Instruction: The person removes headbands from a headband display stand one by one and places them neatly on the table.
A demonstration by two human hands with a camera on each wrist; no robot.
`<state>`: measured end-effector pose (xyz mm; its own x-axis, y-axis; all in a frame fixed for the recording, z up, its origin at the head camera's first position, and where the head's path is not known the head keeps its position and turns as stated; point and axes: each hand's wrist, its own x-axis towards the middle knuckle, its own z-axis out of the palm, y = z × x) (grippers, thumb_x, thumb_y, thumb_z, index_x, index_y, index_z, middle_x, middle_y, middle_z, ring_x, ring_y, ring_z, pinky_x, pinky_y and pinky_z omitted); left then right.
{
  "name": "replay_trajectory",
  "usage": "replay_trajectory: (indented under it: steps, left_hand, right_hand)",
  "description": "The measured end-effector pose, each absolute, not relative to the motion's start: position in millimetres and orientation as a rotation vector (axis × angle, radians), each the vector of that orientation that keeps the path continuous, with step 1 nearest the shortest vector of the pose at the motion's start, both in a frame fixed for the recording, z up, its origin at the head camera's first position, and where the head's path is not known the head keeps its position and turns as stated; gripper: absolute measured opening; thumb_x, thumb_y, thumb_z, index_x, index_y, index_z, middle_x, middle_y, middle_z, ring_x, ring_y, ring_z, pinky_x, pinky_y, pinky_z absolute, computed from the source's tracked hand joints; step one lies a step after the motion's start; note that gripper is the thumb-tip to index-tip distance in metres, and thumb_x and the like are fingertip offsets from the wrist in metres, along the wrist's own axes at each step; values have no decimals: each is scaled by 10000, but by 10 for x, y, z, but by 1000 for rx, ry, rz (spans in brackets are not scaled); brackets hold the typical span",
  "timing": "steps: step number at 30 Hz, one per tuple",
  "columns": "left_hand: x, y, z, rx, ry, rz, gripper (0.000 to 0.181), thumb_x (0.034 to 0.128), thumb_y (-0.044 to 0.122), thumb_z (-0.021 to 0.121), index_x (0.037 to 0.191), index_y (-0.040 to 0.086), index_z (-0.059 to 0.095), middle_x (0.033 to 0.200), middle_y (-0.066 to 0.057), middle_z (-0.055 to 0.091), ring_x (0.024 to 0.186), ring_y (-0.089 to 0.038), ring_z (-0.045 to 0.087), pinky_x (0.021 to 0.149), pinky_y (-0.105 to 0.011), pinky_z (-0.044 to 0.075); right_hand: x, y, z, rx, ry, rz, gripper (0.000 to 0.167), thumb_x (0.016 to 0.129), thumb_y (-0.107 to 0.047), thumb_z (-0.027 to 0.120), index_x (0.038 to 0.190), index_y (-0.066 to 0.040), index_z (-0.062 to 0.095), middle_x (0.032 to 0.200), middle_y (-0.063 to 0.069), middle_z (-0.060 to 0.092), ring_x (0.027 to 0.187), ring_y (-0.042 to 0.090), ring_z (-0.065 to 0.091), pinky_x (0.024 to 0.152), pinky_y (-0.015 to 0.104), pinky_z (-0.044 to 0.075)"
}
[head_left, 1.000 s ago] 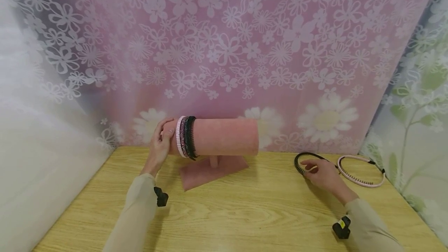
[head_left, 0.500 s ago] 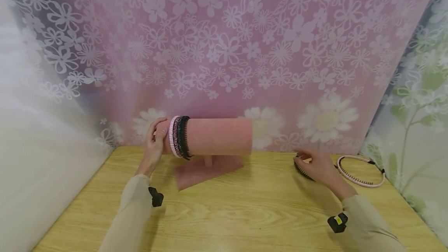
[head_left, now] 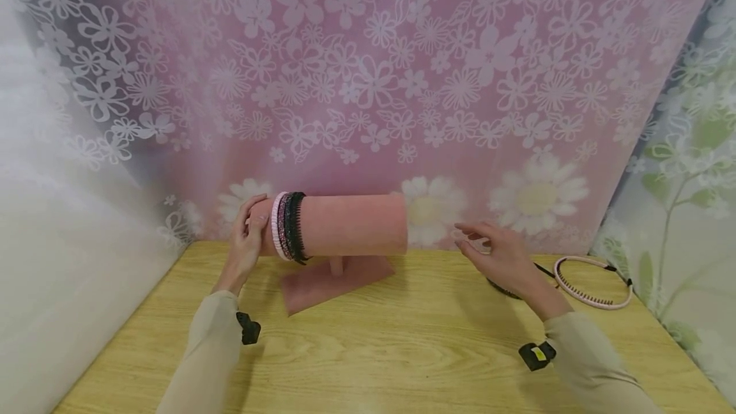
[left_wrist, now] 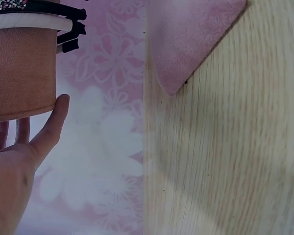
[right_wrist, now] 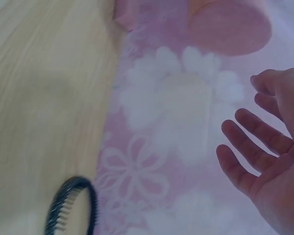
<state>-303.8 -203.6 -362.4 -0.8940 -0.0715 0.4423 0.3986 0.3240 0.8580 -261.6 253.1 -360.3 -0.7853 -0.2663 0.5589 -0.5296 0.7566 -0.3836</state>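
My left hand [head_left: 244, 241] grips the left end of a pink padded headband stand [head_left: 356, 225], a level roll on a post and flat base [head_left: 313, 292]. Close to that end, several headbands sit side by side round the roll: a pale pink one [head_left: 278, 225], dark glittery ones [left_wrist: 34, 6] and a black toothed one [head_left: 296, 225]. My right hand [head_left: 500, 260] is above the table, right of the roll and apart from it, fingers spread and holding nothing. Below it lies a black toothed headband [right_wrist: 51, 220], partly hidden by the hand in the head view.
A pink headband with teeth [head_left: 600, 305] lies at the right of the wood-grain table [head_left: 368, 356], beside the black one. A pink flowered curtain [head_left: 368, 82] stands behind the table, with pale sheets at the left and right.
The headband stand has slid left with my left hand and its headbands. My right hand has lifted off the black headband and moved left, leaving it on the table.
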Motion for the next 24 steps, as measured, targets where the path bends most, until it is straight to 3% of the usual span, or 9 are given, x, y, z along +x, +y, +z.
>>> replay_trajectory:
  steps: [4, 7, 11, 14, 24]
  left_hand:
    - [-3042, -2030, -3635, -329, -2190, -1564, 476, 1089, 243, 431, 1556, 147, 426, 1558, -183, 452, 1303, -316, 515, 1107, -508, 381]
    - [-3051, -2028, -3639, -352, -2183, -1553, 486, 1091, 259, 431, 1568, 166, 413, 1594, -177, 411, 1408, -385, 432, 1170, -590, 299]
    - [-3064, -2020, -3646, -344, -2166, -1581, 469, 1086, 288, 451, 1534, 152, 450, 1581, -162, 430, 1365, -353, 457, 1162, -567, 309]
    - [-3127, -2040, -3700, -330, -2155, -1584, 456, 1082, 282, 462, 1509, 121, 467, 1550, -167, 453, 1317, -337, 473, 1140, -548, 325]
    - [-3383, -2132, -3946, -292, -2139, -1496, 419, 1064, 350, 485, 1474, 268, 512, 1527, -51, 483, 1293, -296, 495, 1103, -548, 346]
  right_hand:
    - [-2620, 2424, -3527, 622, -2437, 724, 354, 955, -170, 722, 1303, -112, 704, 1152, 111, 749, 991, 287, 699, 812, 511, 580]
    - [-2620, 2356, -3477, 648, -2411, 730, 372, 938, -181, 744, 1305, -126, 706, 1181, 98, 745, 968, 275, 700, 760, 460, 577]
    - [-2638, 2278, -3442, 710, -2346, 733, 395, 907, -166, 777, 1297, -149, 714, 1205, 73, 732, 992, 257, 691, 723, 412, 548]
    - [-2663, 2208, -3420, 757, -2307, 761, 409, 892, -153, 792, 1294, -149, 716, 1231, 75, 716, 1094, 283, 679, 818, 474, 564]
    - [-2729, 1909, -3327, 835, -2246, 840, 429, 886, -140, 797, 1302, -100, 701, 1294, 99, 676, 1211, 297, 638, 975, 506, 537]
